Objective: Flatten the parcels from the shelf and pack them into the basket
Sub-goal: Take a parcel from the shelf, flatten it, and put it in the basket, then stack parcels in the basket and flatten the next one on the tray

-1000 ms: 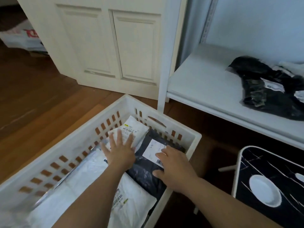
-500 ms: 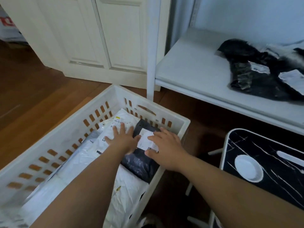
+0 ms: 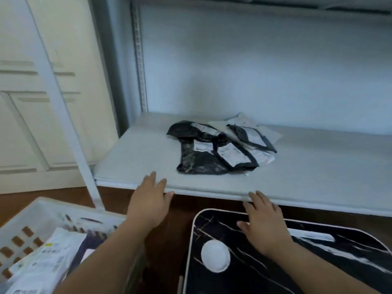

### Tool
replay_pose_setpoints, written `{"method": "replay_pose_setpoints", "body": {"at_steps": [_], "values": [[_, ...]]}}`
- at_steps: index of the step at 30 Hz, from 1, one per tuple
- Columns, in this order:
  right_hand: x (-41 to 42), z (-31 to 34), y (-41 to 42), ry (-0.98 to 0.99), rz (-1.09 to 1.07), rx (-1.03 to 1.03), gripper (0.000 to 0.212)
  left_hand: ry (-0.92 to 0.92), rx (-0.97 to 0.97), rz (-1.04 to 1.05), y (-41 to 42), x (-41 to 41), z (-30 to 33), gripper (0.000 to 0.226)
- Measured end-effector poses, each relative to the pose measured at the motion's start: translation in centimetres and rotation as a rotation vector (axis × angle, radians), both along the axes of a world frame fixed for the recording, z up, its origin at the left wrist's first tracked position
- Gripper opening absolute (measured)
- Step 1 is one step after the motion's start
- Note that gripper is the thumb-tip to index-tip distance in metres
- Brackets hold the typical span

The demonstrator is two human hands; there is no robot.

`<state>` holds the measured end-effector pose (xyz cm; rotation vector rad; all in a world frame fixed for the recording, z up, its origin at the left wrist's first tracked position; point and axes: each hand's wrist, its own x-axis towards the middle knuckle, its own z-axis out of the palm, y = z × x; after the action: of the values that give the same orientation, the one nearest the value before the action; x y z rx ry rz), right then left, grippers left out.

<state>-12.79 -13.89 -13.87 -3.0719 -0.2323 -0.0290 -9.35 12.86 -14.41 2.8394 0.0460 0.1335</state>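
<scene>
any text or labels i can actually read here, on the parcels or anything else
None can be read.
Black parcels on the shelf: white shipping labels with printed lines, too blurred to read.
White parcel behind them: faint print, too small to read.
White parcel in the basket: label with a yellow mark and grey print, blurred by motion.
Black marbled tabletop: white streaks and a round white patch, no words.

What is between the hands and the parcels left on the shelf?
Nothing visible. The left hand and right hand hover open at the shelf front edge; only bare shelf surface lies between them and the black parcel.
</scene>
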Motion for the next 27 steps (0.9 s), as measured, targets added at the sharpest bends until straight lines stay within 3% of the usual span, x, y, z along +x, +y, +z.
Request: {"method": "replay_pose_setpoints", "body": {"at_steps": [6,9,12,15,20,27], "values": [[0.6,0.5,-6.3,-0.036,-0.084,-0.010,0.061,0.133,0.249,-0.190,-8.8,5.9,0.9,0.047],[0.7,-0.4,-8.1,-0.005,-0.082,0.041,0.060,0.242,0.325,-0.131,-10.2,7.7,-0.1,0.050],[0.8,-1.5,-9.8,0.001,-0.072,0.008,0.066,0.297,0.257,-0.013,-9.6,8.4,-0.1,0.054],[1.0,-2.6,-10.6,-0.055,-0.094,0.010,0.070,0.155,0.236,-0.022,-9.0,8.3,1.7,0.044],[-0.3,-0.8,-10.2,0.004,-0.119,0.263,0.067,-0.312,-0.014,-0.027,-8.6,7.6,7.8,0.026],[-2.7,1.4,-7.6,0.105,-0.173,0.565,0.070,-0.585,-0.194,-0.043,-9.6,3.4,17.0,0.022]]}}
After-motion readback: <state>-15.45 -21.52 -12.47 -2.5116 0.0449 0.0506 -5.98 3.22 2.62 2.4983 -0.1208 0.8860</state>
